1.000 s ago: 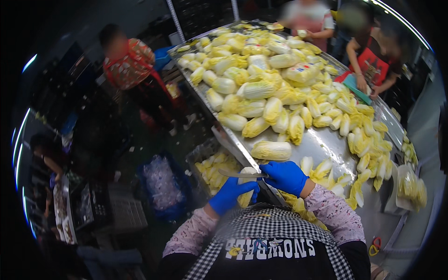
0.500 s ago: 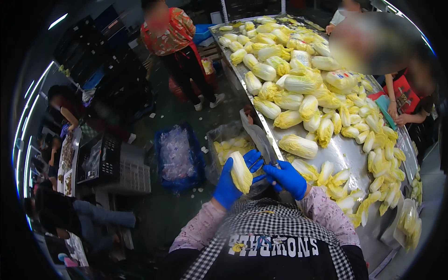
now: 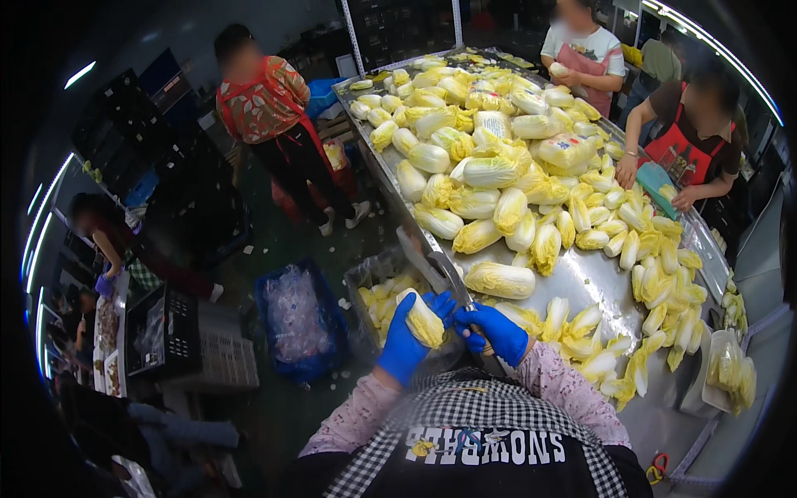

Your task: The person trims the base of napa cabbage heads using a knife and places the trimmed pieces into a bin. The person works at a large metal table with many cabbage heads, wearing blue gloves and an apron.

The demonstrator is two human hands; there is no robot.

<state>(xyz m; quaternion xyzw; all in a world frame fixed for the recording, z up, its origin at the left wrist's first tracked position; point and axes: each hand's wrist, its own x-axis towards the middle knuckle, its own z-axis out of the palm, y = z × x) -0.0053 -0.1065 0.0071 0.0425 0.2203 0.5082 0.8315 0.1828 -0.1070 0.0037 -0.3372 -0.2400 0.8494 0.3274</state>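
Note:
My left hand, in a blue glove, is closed round a small pale-yellow napa cabbage, held tilted in front of my apron. Close beside it on the right, my blue-gloved right hand grips what looks like a knife; its curved grey blade points up and away, and its handle is mostly hidden by the fingers. Below both hands' far side stands a plastic-lined crate with yellow leaf pieces in it. Many whole cabbages lie on the metal table to the right.
The metal table's edge runs just beyond my right hand. A blue lined tub stands on the floor at left, near stacked crates. Red-handled scissors lie at lower right. Several people work around the table and at left.
My view has shifted, bringing the people at the far right more fully into sight. The cabbage stays in my left hand; the blade in my right hand now points up more plainly.

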